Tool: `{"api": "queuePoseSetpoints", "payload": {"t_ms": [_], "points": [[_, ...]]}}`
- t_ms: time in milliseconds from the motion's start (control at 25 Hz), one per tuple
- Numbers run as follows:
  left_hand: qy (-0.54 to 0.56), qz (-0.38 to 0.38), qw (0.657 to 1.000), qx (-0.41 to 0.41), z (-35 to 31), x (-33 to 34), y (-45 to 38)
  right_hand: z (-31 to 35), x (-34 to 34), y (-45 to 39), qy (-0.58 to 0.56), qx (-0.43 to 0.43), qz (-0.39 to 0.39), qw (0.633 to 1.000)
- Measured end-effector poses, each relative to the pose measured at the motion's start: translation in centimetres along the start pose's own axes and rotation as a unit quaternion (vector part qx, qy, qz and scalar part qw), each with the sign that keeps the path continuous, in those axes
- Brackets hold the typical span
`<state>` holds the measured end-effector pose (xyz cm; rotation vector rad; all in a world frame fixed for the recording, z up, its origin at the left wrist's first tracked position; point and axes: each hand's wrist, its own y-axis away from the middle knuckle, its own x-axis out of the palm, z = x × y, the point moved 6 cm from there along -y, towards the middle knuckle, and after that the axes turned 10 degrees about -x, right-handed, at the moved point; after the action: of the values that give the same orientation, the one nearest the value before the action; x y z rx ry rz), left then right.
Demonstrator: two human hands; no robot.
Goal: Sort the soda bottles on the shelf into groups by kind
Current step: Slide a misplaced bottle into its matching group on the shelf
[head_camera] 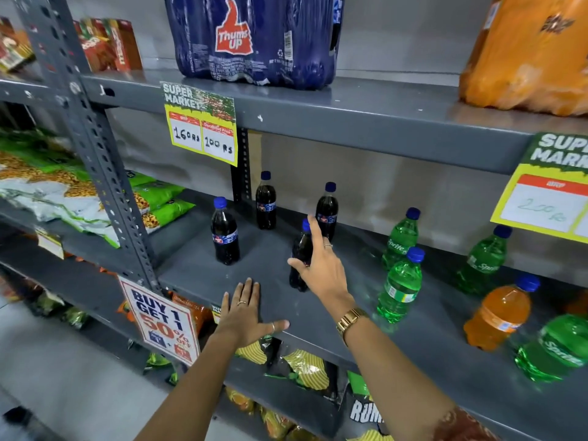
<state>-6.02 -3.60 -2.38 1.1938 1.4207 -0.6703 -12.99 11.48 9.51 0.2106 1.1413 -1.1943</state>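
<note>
Several dark cola bottles with blue caps stand on the left half of the grey shelf: one at the front left, two at the back, and one partly hidden behind my right hand. My right hand is spread against that bottle, thumb across its front, index finger up beside the cap, fingers not wrapped around it. My left hand lies flat, palm down, on the shelf's front edge. Several green Sprite bottles stand to the right. An orange soda bottle stands among them.
On the shelf above sit a wrapped Thums Up pack and an orange soda pack. Price cards hang from its edge. A steel upright bounds the left side, with snack bags beyond it and more snacks on the shelf below.
</note>
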Motion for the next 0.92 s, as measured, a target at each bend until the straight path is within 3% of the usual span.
{"api": "queuePoseSetpoints", "payload": {"t_ms": [80, 320, 520, 720, 840, 920], "points": [[-0.01, 0.011, 1.0, -0.007, -0.3, -0.3, 0.4, 0.0, -0.6, 1.0, -0.029, -0.006, 0.002, 1.0], [-0.11, -0.027, 0.991, -0.065, -2.1, -1.2, 2.4, -1.0, -7.8, 5.8, 0.047, -0.056, -0.253, 0.965], [-0.092, -0.047, 0.994, -0.026, -6.1, 0.0, 5.3, -5.1, -15.4, 9.4, 0.155, -0.01, -0.335, 0.929], [-0.105, -0.03, 0.994, 0.021, -9.9, 1.1, 7.4, -10.9, -20.1, 13.1, 0.203, 0.169, -0.302, 0.916], [-0.111, -0.019, 0.993, 0.03, -11.5, 1.6, 8.2, -13.9, -20.2, 14.6, 0.2, 0.247, -0.207, 0.925], [-0.107, -0.017, 0.994, 0.033, -12.3, 1.9, 8.7, -14.9, -19.5, 15.1, 0.157, 0.249, -0.16, 0.942]]}}
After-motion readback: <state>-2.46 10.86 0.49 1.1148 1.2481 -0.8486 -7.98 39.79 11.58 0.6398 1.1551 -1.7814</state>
